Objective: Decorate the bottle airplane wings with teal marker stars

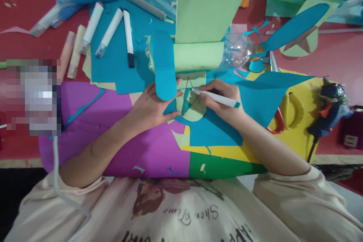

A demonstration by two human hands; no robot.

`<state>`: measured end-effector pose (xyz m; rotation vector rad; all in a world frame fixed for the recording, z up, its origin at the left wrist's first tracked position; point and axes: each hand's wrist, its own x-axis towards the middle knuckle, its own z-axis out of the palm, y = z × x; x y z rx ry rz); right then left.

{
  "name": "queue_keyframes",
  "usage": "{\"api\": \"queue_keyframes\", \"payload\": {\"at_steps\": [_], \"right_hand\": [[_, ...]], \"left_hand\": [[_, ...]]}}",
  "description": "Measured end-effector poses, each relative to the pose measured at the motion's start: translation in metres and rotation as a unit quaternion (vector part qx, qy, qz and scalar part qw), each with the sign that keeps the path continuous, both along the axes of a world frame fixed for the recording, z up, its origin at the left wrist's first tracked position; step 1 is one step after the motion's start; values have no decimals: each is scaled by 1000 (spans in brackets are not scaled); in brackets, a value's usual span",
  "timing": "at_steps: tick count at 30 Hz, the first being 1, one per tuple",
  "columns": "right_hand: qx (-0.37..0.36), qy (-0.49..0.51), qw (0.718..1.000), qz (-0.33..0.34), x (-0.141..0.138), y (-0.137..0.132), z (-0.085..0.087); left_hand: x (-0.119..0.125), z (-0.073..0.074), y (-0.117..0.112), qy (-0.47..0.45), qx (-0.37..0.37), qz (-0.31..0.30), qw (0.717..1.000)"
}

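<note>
My right hand (222, 100) is closed round a white marker (217, 98) with a teal cap end; its tip rests on a pale green paper disc (195, 111) that bears a drawn star. My left hand (150, 107) lies on the disc's left edge and on the blue foam sheet there, fingers pressed down. Just beyond the disc stands a clear plastic bottle model (236, 51) wrapped in light green paper (198, 56), with a blue foam wing (164, 66) hanging over my left fingers.
Several white markers (112, 32) and glue sticks (75, 51) lie on blue foam at the upper left. Red-handled scissors (279, 119) and a dark glue gun (329, 109) rest on the yellow sheet (300, 136) at right. Purple (136, 147) and green (224, 166) sheets lie near me.
</note>
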<state>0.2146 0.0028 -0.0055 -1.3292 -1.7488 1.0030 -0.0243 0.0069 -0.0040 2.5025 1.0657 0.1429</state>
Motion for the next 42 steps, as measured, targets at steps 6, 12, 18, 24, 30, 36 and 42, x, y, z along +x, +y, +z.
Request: {"api": "queue_keyframes", "payload": {"at_steps": [6, 12, 18, 24, 30, 36, 42], "right_hand": [[49, -11, 997, 56, 1, 0, -1], [91, -7, 990, 108, 2, 0, -5], [76, -10, 992, 98, 3, 0, -2], [34, -10, 999, -32, -1, -1, 1], [26, 10, 1000, -12, -3, 0, 1], [3, 10, 999, -43, -3, 0, 2], [-25, -4, 999, -26, -2, 1, 4]], "left_hand": [[0, -2, 0, -10, 13, -9, 1000], [-1, -3, 0, -11, 14, -8, 1000], [-1, -2, 0, -13, 10, -7, 1000], [-1, -2, 0, -10, 9, -4, 1000], [0, -2, 0, -7, 13, -5, 1000], [0, -1, 1, -8, 6, -2, 1000], [0, -1, 1, -16, 15, -7, 1000]]}}
